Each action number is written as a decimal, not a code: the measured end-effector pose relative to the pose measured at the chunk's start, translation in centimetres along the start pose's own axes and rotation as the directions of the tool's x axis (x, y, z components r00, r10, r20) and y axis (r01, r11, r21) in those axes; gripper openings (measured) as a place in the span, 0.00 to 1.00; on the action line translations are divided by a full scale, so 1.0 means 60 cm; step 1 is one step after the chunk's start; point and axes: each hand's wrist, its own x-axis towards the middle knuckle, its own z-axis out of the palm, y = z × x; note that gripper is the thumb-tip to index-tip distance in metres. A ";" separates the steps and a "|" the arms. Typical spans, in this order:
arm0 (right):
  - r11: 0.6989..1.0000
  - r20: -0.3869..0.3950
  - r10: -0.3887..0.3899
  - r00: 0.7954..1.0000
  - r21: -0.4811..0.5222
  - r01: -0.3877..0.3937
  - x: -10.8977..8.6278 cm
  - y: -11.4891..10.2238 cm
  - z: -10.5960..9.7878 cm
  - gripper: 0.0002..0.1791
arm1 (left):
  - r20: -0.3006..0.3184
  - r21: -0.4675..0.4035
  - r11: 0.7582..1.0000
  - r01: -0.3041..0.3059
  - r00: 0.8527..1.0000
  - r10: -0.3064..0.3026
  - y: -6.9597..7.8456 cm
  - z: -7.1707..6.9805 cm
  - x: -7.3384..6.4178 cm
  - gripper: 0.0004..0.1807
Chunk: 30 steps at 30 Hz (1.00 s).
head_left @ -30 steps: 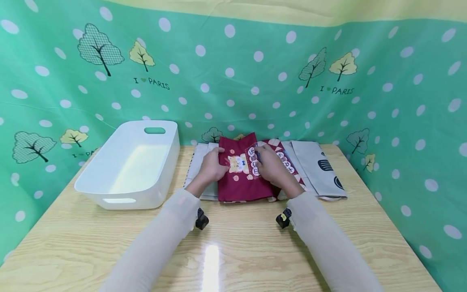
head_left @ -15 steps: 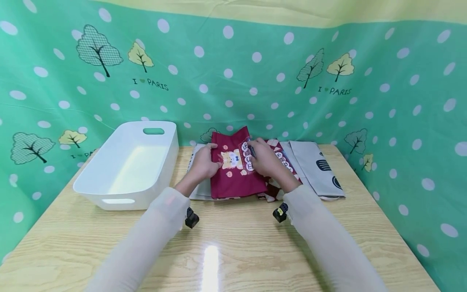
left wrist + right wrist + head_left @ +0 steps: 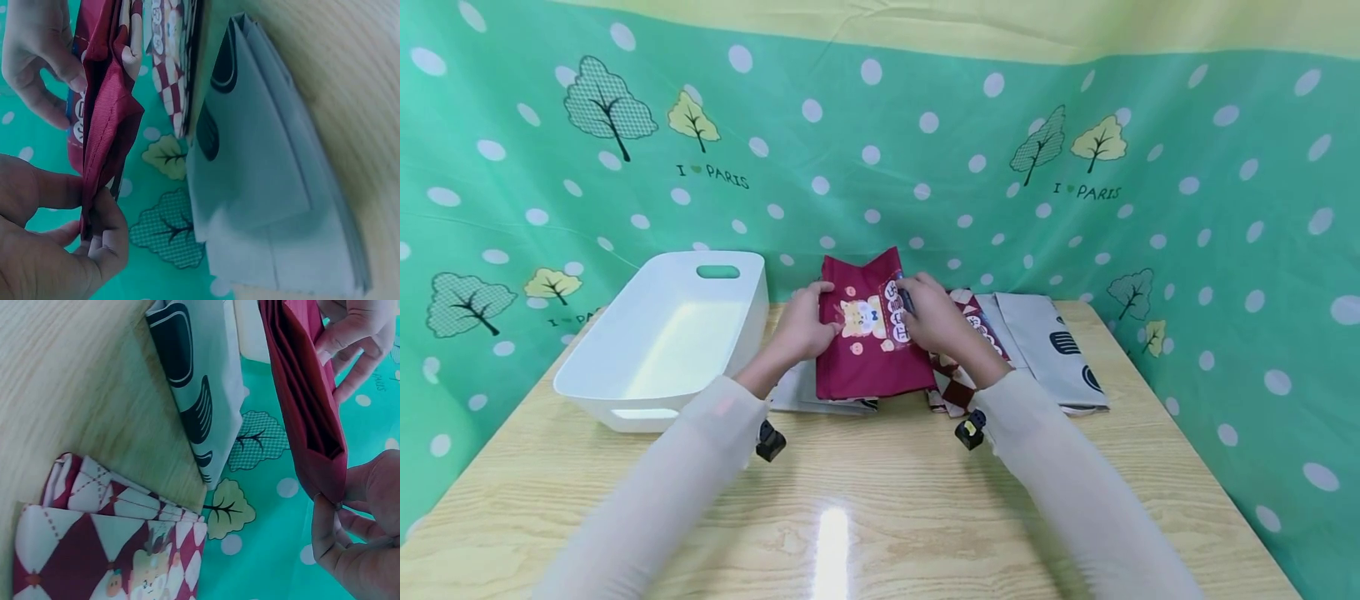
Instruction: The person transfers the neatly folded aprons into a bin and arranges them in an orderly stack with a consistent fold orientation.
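Observation:
A folded dark red cloth (image 3: 865,368) with a cartoon animal and white lettering is held up in front of the person. The left hand (image 3: 802,325) pinches its left edge between thumb and fingers, plainly seen in the left wrist view. On the opposite edge, the right hand (image 3: 934,315) grips the cloth, partly covering the lettering. Several folded layers show along the edge in the right wrist view. Below and left of it lies a folded grey cloth (image 3: 250,150) with dark prints. A red-and-white checked folded cloth (image 3: 106,544) lies beneath the right hand.
To the left stands a white plastic bin (image 3: 647,321) with cut-out handles. Another grey folded cloth (image 3: 1045,350) with utensil prints lies at the right of the wooden table (image 3: 895,500). A green dotted curtain (image 3: 880,179) hangs close behind.
Both hands have moved left and slightly up with the dark red cloth. More of the checked cloth on the right is now uncovered, and a gap shows between it and the grey one.

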 end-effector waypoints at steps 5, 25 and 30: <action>1.000 -0.022 -0.011 1.000 0.011 0.012 0.007 -0.013 -0.002 0.29 | -0.013 0.029 0.999 -0.021 1.000 0.021 0.007 -0.023 -0.004 0.36; 0.992 -0.104 -0.083 0.991 0.082 0.091 0.032 -0.071 -0.001 0.30 | -0.049 0.117 0.991 -0.061 0.997 0.067 0.001 -0.103 -0.021 0.39; 0.989 -0.114 -0.099 0.989 0.096 0.110 0.041 -0.093 0.002 0.29 | -0.059 0.128 0.991 -0.049 0.997 0.057 -0.005 -0.125 -0.027 0.39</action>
